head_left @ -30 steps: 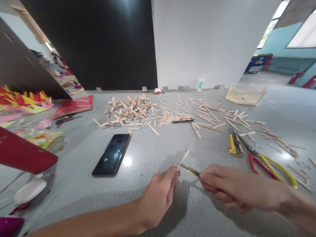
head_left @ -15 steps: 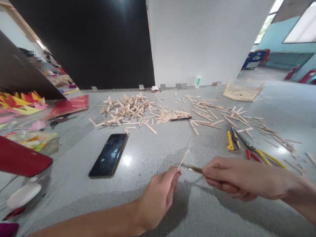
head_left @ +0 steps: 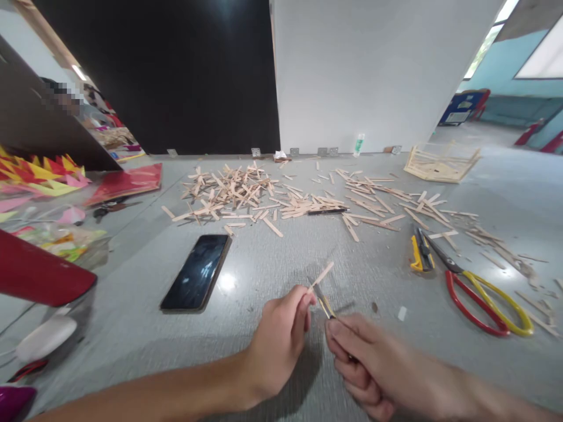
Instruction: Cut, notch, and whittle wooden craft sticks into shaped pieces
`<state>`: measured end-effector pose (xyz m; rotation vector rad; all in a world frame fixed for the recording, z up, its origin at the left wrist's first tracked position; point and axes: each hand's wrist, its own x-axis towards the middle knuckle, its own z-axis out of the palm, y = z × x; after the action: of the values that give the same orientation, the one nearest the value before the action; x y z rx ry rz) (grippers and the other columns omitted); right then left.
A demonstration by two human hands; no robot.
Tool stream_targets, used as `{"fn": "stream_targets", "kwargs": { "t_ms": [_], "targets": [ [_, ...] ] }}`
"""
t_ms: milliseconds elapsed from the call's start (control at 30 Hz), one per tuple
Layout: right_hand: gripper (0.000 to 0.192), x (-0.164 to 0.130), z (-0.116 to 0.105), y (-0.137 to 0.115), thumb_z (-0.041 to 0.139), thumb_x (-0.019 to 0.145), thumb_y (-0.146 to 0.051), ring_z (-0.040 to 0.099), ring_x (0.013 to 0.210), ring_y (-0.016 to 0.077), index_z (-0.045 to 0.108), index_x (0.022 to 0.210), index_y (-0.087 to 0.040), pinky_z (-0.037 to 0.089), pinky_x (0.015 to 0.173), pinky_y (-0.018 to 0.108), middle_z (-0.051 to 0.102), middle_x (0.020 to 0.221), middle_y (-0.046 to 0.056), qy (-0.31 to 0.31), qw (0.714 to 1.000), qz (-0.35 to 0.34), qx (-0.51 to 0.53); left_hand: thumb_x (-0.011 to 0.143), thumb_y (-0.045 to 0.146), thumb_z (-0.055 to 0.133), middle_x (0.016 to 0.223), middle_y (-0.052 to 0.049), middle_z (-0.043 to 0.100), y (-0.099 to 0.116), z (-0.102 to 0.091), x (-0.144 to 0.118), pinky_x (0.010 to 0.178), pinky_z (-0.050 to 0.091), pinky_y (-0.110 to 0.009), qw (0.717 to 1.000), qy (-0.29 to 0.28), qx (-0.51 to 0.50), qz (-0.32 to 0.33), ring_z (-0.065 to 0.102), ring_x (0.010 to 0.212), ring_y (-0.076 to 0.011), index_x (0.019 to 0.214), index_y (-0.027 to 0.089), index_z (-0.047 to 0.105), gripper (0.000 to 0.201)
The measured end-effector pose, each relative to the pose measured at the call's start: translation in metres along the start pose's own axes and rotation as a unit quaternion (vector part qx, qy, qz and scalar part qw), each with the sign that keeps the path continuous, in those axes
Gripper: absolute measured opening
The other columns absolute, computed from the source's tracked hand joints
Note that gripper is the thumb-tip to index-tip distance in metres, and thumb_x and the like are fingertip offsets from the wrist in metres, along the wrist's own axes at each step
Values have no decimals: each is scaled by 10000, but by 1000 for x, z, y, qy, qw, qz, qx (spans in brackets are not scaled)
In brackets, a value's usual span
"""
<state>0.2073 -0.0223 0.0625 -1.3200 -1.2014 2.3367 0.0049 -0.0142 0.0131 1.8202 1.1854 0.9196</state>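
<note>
Near the front middle of the table, my left hand (head_left: 281, 334) is closed, pinching a thin wooden craft stick (head_left: 324, 274) between thumb and fingers. The stick tilts up to the right. My right hand (head_left: 365, 363) is wrapped round a slim knife (head_left: 324, 303) with a narrow metal blade and some yellow near the grip. Its blade lies at the stick, close above my left fingertips; most of the handle is hidden in my fist. Beyond both hands lies a loose heap of craft sticks (head_left: 233, 193).
A phone (head_left: 196, 272) lies left of my hands. Right are a yellow cutter (head_left: 422, 252) and scissors with red and yellow handles (head_left: 479, 293). A stick-built frame (head_left: 440, 164) stands back right; a small bottle (head_left: 358, 145) stands by the white panel. A red cylinder (head_left: 44, 269) lies left.
My right hand has swung inward and down to the left, so the knife now points up-left. The stick leans further right. The scissor handles have come into view from behind my right arm.
</note>
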Motion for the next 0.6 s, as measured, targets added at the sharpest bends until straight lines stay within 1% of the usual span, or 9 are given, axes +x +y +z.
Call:
{"fn": "stream_targets", "kwargs": {
  "t_ms": [100, 200, 267, 367, 433, 467, 500, 533, 600],
  "targets": [
    [363, -11, -11, -19, 305, 1128, -431, 132, 442, 78, 392, 823, -255, 131, 366, 164, 280, 558, -123, 17, 998, 61, -5, 1101, 316, 358, 605, 73, 464, 0, 0, 0, 564, 366, -215, 1000, -7, 2, 9, 448, 510, -105, 865, 208, 531, 311],
    [386, -18, -21, -36, 342, 1118, -387, 82, 421, 67, 388, 762, -245, 57, 336, 165, 271, 527, -119, -30, 988, 151, -30, 1082, 307, 378, 606, 75, 459, 1, 2, 1, 547, 357, -216, 1000, -15, 0, 18, 434, 496, -104, 861, 213, 532, 285],
    [422, -12, -12, -30, 277, 1135, -386, 77, 419, 69, 364, 747, -246, 65, 338, 166, 254, 515, -121, -27, 990, 136, -7, 1084, 303, 370, 608, 73, 456, 1, 3, 2, 545, 349, -220, 1000, -9, 1, 18, 431, 500, -106, 843, 216, 518, 295],
    [419, 2, 12, -6, 179, 1159, -349, 159, 424, 76, 361, 794, -252, 168, 367, 156, 306, 523, -121, 50, 996, 50, 56, 1091, 299, 356, 617, 63, 465, 1, 3, 3, 554, 334, -230, 1000, 4, 6, 14, 428, 522, -110, 795, 218, 488, 334],
    [434, 5, 15, 0, 128, 1161, -343, 131, 403, 81, 343, 793, -259, 145, 348, 165, 277, 501, -127, 90, 993, 36, 68, 1092, 301, 355, 617, 61, 468, 1, 2, 2, 555, 329, -232, 1000, 6, 7, 14, 424, 526, -109, 783, 218, 479, 343],
    [419, 3, 10, -2, 159, 1162, -361, 124, 412, 76, 359, 808, -258, 164, 353, 160, 308, 523, -126, 55, 995, 46, 63, 1091, 304, 361, 613, 63, 468, 1, 1, 2, 554, 330, -230, 1000, 4, 6, 14, 426, 522, -108, 786, 218, 480, 338],
    [405, 0, 3, -8, 202, 1160, -384, 104, 427, 72, 370, 815, -256, 128, 354, 150, 300, 545, -125, 17, 996, 55, 61, 1088, 307, 370, 606, 67, 464, 1, 1, 2, 552, 332, -229, 1000, 2, 5, 15, 426, 516, -107, 789, 219, 480, 331],
    [415, -3, -4, -14, 237, 1154, -414, 68, 426, 71, 368, 794, -255, 76, 345, 151, 245, 529, -130, -29, 994, 89, 54, 1086, 309, 378, 598, 71, 458, 1, 1, 2, 549, 332, -228, 1000, -1, 4, 16, 425, 509, -106, 791, 220, 481, 325],
    [437, -7, -13, -23, 258, 1147, -395, 33, 418, 65, 369, 752, -246, 53, 330, 154, 248, 506, -126, -95, 984, 149, 36, 1084, 307, 386, 597, 74, 453, 2, 2, 2, 551, 335, -229, 1000, -2, 3, 16, 423, 505, -105, 801, 220, 486, 312]
  ]
}}
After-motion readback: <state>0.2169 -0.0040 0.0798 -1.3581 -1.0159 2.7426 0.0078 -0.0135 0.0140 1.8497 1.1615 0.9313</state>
